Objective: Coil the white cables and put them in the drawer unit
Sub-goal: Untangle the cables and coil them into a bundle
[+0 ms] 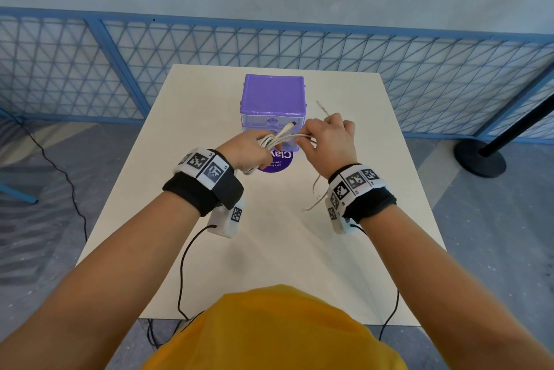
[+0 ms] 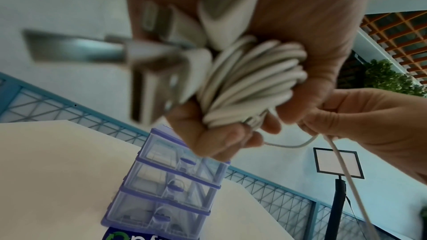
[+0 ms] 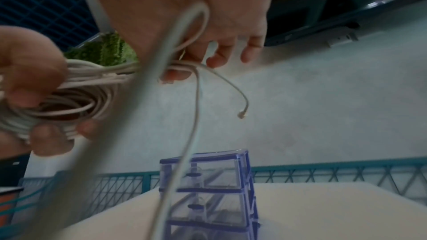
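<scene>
White cables (image 2: 249,83), wound into a coil, are gripped in the left hand (image 1: 248,149) above the table (image 1: 269,249); a loose strand is pinched by the right hand (image 1: 329,142) before the purple plastic drawer unit (image 1: 272,100).

A pale bench (image 1: 209,130) is seen before a blue mesh fence (image 1: 120,49). A round purple sticker (image 1: 277,164) is stuck on the bench. A black stanchion base (image 1: 479,157) is set on the grey floor (image 1: 45,219), right; a black wire (image 1: 60,172) is trailed at left.
</scene>
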